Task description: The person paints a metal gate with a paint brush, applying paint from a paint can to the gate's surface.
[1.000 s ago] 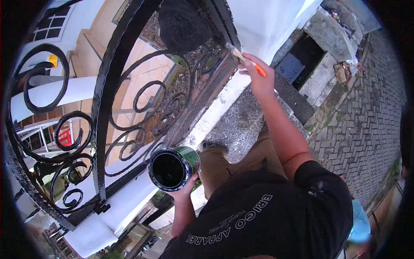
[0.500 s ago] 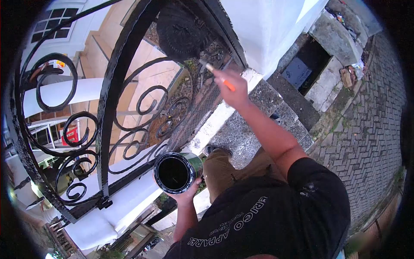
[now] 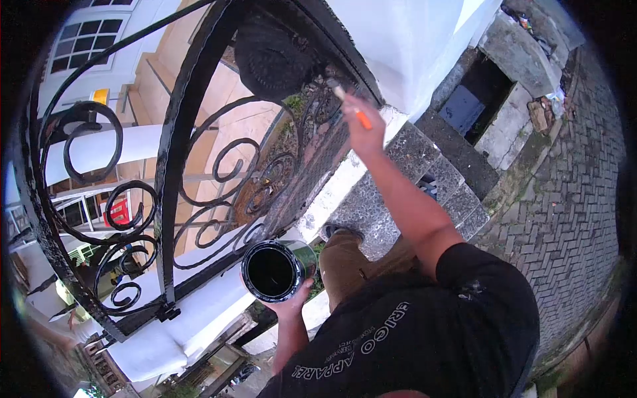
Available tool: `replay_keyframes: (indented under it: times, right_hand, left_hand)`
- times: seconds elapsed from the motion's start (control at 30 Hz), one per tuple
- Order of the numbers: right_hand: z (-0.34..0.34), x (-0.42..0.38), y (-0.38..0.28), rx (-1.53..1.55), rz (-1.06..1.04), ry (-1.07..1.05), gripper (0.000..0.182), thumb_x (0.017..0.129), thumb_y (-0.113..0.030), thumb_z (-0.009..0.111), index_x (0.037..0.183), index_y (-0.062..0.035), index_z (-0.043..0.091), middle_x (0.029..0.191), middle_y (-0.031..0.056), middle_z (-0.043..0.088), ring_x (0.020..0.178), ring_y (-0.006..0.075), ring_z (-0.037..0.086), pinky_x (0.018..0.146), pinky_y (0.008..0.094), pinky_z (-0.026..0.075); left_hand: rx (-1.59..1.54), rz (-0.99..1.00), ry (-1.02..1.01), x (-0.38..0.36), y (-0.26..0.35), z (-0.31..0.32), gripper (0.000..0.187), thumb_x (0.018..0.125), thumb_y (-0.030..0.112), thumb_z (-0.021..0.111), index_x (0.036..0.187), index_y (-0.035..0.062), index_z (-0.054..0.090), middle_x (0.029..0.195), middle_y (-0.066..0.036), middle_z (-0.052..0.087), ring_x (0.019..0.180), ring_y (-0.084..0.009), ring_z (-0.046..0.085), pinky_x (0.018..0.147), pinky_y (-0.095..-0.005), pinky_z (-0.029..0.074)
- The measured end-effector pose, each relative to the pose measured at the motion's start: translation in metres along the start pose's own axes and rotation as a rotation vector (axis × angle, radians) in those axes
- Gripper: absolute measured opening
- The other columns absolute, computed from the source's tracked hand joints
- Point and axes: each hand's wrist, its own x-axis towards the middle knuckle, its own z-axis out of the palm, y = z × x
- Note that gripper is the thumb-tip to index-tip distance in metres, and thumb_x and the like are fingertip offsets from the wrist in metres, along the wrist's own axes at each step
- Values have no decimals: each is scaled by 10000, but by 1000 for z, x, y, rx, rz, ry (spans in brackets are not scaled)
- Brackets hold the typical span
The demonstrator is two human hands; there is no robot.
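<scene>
My right hand [image 3: 366,127] is closed around the orange handle of a paintbrush [image 3: 359,114]. The brush's tip is at the dark metalwork beside the white pillar, near a round black ornament [image 3: 273,65]; whether it touches cannot be made out. Lower down, my left hand [image 3: 289,302] grips a round can [image 3: 271,271] from below and the side. Dark paint fills the can, and its rim is smeared. Black wrought-iron railing [image 3: 170,142] with scrolls stands left of both hands.
A white pillar [image 3: 398,53] rises beyond my right hand. An open drain [image 3: 474,99] with dark water lies to the right, beside brick paving [image 3: 570,199]. Under me is a pebbled step [image 3: 371,205]. A white ledge [image 3: 325,202] runs along the railing.
My right hand and the brush have shifted slightly right. The can in my left hand appears a little lower and further right, as the whole view has also shifted slightly.
</scene>
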Motion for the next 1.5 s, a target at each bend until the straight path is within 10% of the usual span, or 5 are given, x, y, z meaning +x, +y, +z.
replay_keyframes:
  times: [0.27, 0.4, 0.47, 0.63, 1.5]
  right_hand:
    - [-2, -4, 2, 187, 192, 120, 260, 932, -28, 593, 1183, 21, 638, 992, 106, 681, 824, 140, 656, 748, 273, 547]
    - [-1, -14, -34, 100, -162, -253, 248, 951, -9, 556, 1184, 18, 637, 1010, 105, 668, 828, 133, 643, 759, 252, 530]
    - [0, -6, -34, 322, 76, 39, 246, 927, -12, 590, 1164, 8, 652, 951, 89, 667, 844, 136, 638, 751, 257, 516]
    - [4, 0, -58, 60, -247, -216, 239, 860, -40, 679, 1098, -25, 693, 897, 109, 675, 775, 199, 637, 708, 308, 503]
    - [-25, 23, -15, -142, -193, -187, 231, 859, -22, 669, 1087, -9, 695, 973, 160, 698, 878, 231, 674, 791, 306, 511]
  left_hand:
    - [-24, -30, 27, 3, 7, 6, 1341, 539, 385, 952, 1516, 79, 87, 1449, -161, 358, 1324, -309, 424, 1102, -466, 373]
    - [28, 56, 56, 4, 4, 4, 1342, 529, 378, 957, 1515, 80, 96, 1444, -158, 365, 1314, -310, 435, 1098, -469, 379]
    - [-11, 14, 51, 4, 6, 6, 1341, 526, 380, 958, 1512, 79, 101, 1442, -157, 369, 1306, -311, 445, 1094, -471, 385]
    - [-39, 11, 47, 7, 12, 12, 1328, 530, 373, 955, 1510, 79, 107, 1440, -161, 370, 1302, -313, 450, 1087, -471, 394]
    - [-42, 126, 39, 19, 31, 30, 1315, 530, 370, 955, 1493, 85, 106, 1409, -157, 388, 1288, -303, 460, 1065, -454, 413]
